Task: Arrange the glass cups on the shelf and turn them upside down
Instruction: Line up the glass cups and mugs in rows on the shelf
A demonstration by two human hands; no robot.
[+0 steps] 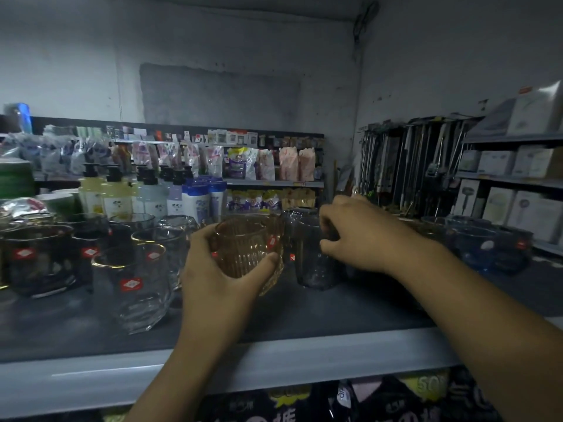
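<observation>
My left hand (pixel 213 275) grips an amber ribbed glass cup (pixel 240 248) at the middle of the dark shelf (pixel 304 318), fingers and thumb curled round its side. A second amber cup stands close behind it. To the right, my right hand (pixel 353 233) curls its fingers round the rim of a grey-blue ribbed glass cup (pixel 310 263), which stands mouth up. Several clear gold-rimmed cups (pixel 134 284) stand upright on the left of the shelf, each with a red label.
Blue glass bowls (pixel 481 248) sit at the shelf's right end. Dark boxed glasses (pixel 39 257) crowd the far left. The shelf's pale front edge (pixel 274 360) runs across the foreground. Soap bottles (pixel 115 193) and packets fill the racks behind.
</observation>
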